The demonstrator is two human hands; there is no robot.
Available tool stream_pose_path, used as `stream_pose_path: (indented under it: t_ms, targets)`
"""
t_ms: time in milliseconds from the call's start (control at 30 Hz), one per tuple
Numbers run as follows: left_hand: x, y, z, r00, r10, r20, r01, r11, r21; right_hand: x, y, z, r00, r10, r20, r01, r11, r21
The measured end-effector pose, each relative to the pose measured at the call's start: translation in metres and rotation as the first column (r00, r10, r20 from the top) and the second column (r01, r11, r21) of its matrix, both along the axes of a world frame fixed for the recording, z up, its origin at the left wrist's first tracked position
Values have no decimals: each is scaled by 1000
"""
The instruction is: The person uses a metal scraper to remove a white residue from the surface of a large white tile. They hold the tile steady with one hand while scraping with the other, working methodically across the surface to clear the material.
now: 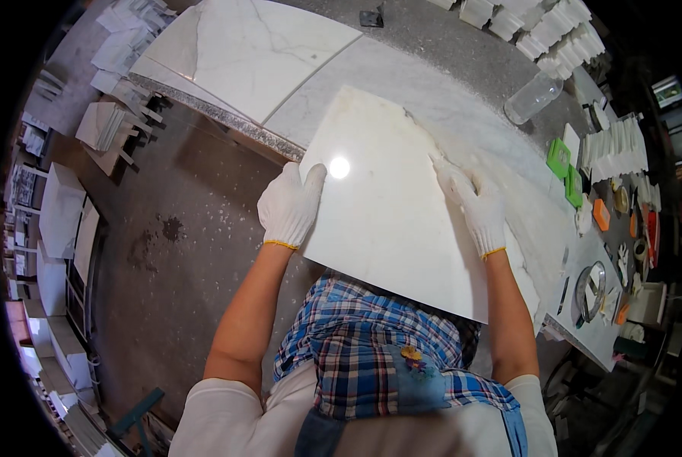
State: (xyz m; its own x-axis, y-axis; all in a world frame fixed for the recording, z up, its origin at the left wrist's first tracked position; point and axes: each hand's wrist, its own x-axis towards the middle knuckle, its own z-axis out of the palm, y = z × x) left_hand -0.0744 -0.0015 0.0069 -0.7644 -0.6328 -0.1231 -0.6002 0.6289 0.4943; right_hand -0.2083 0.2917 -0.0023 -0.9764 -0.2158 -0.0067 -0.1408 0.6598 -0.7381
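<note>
White marble slab (pixel 394 213) is glossy, round glare (pixel 339 167) near left edge — gloved left hand (pixel 289 202) and right hand (pixel 476 204) grip opposite sides.

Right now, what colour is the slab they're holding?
The slab is mostly white, seen in the head view.

Left hand (pixel 289 206) with fingers partly hidden by the white slab (pixel 387 209), white shirt (pixel 223 417) cut off at the lower edge, dim clutter (pixel 603 400) at lower right too dark to tell.

White knit gloves (pixel 289 202) with yellow-edged cuffs (pixel 282 244) are worn with a white short-sleeved shirt (pixel 218 415) and blue plaid apron (pixel 352 377) bearing a flower (pixel 411 353) and blue straps (pixel 517 431).
</note>
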Motion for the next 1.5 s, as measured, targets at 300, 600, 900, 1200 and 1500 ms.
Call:
stream_pose_path:
  t_ms: [300,600,900,1200,1500]
  targets:
    - [-1,0,0,1000,-2,-2,2,1000,-6,6,-3,7,1000,-11,-1,11,1000,8]
    - [-1,2,2,1000,6,-9,-6,1000,-7,2,2,-4,1000,-23,-15,21,997,-79]
    - [0,0,-2,1000,20,-8,-20,1000,-5,49,5,18,996,47,73,-34,986,-166]
    - [0,1,2,1000,-4,11,4,1000,-10,69,3,24,987,76,139,-69,996,-59]
    - [-1,1,4,1000,9,30,-10,1000,13,67,2,21,985,75,153,-76,997,-1]
